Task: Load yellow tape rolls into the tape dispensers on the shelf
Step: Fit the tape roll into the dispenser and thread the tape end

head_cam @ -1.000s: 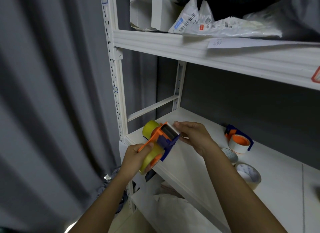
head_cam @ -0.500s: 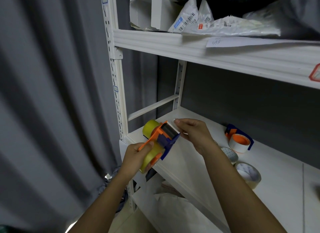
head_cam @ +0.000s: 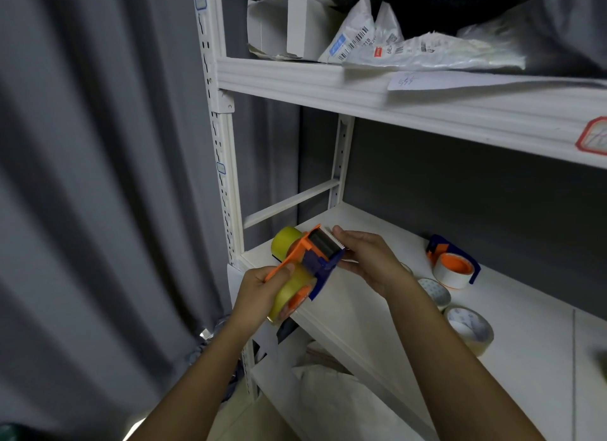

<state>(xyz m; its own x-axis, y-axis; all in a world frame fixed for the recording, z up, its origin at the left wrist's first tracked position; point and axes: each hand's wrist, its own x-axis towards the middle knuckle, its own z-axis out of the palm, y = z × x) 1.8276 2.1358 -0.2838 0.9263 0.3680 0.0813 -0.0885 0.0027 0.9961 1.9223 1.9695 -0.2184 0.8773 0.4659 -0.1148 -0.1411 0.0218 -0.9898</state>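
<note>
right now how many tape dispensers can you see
2. One dispenser, loaded with a yellow roll, is held in both hands at the shelf's front left corner. The other sits on the shelf near the back wall.

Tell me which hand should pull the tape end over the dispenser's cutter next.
Right. The right hand probably suits, already at the cutter end of the tape dispenser, while the left hand grips its handle and yellow tape roll.

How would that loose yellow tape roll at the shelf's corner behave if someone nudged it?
The yellow roll seems to stand on its curved edge near the shelf corner, so a nudge would probably set it rolling, perhaps off the front. It looks like a thick, full roll, so likely stiff and fairly solid in the fingers. Its smooth, glossy side may be slightly slippery.
</note>
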